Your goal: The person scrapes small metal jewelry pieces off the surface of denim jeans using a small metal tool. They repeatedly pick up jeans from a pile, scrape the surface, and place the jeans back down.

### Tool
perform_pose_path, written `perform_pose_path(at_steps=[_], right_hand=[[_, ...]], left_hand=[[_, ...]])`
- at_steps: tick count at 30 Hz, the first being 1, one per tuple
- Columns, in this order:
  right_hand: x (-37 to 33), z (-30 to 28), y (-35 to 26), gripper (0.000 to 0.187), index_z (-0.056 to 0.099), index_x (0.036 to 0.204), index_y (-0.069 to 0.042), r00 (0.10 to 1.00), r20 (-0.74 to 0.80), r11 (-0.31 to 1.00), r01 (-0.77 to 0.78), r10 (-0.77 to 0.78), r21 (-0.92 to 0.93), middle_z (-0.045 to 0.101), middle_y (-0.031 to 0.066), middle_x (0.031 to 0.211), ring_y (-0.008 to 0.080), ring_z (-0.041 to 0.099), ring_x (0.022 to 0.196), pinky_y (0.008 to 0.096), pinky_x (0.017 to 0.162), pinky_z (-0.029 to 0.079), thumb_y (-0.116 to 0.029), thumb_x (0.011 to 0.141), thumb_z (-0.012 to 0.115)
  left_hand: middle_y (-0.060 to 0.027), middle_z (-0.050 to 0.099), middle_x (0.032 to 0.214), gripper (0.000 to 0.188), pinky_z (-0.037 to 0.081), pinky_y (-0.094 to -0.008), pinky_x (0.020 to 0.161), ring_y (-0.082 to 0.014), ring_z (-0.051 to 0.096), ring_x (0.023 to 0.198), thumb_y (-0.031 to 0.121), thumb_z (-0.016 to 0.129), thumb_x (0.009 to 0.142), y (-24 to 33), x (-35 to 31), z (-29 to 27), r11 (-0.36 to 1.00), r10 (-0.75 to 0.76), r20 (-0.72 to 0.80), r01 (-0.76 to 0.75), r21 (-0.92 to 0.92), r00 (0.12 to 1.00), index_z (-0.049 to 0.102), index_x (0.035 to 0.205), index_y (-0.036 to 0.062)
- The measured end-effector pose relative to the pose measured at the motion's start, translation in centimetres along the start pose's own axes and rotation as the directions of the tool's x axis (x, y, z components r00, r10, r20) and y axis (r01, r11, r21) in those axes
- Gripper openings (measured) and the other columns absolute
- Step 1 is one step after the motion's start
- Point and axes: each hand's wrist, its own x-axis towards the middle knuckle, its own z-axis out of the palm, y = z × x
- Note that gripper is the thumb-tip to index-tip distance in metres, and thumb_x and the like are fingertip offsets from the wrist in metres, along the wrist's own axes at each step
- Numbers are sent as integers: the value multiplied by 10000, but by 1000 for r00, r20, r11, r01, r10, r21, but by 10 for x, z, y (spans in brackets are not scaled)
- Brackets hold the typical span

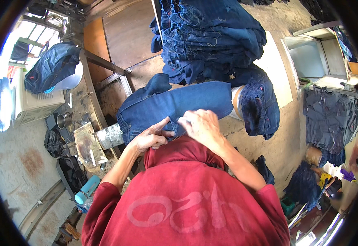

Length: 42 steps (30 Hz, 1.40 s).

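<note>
A pair of dark blue jeans [195, 96] is drawn over a horizontal cylinder, with one leg lying along its length. My left hand [151, 138] is at the near edge of the jeans, a fold of denim between its thumb and stretched index finger, the other fingers curled. Just to its right, my right hand [203, 128] hovers over the same edge with its fingers bent together. Motion blurs its fingertips, so what they pinch is hidden. The cylinder's silvery end [110, 136] sticks out on the left, and a pale end [237, 102] shows on the right.
A tall stack of folded jeans [211, 37] rises behind the cylinder. More denim [261, 102] hangs at its right end. On the left are a metal mug [64, 120], a turquoise bottle [87, 189] and jeans on a white box [39, 108]. Dark garments [330, 119] lie at right.
</note>
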Motion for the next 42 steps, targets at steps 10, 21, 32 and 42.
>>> perform_pose_path(at_steps=[10,21,32,42], right_hand=[[8,10,18,265,727,889,-136,953,302,999,21,-30,32,747,121,779,348,765,772,481,676,602,-375,1002,716],[-57,-4,244,981,689,1307,-5,383,168,327,-900,908,288,745,252,1171,417,767,1020,522,853,605,-883,964,416],[-70,-1,417,291,585,828,-63,-205,-400,336,-284,893,898,648,17,839,165,551,733,395,663,485,-77,905,866],[-203,-478,487,433,633,1062,150,-443,-508,669,394,739,630,745,226,1095,330,753,887,519,827,685,-155,905,897]], left_hand=[[-158,630,1432,1020,451,-224,608,-78,590,786,-94,605,870,-3,3,8,998,8,-38,-10,-69,999,153,1758,126],[-303,730,1318,1035,506,-455,1106,-397,712,1220,789,547,992,24,-6,-164,789,97,-820,458,409,564,686,1284,-193],[-160,684,1409,510,508,-479,1159,-308,684,1248,126,750,1015,27,59,-3,842,132,-656,-433,-321,743,558,1454,-48],[-119,621,1461,757,596,-472,1093,-271,672,1288,73,692,1047,254,259,269,764,583,147,-478,-432,799,277,1678,129]])
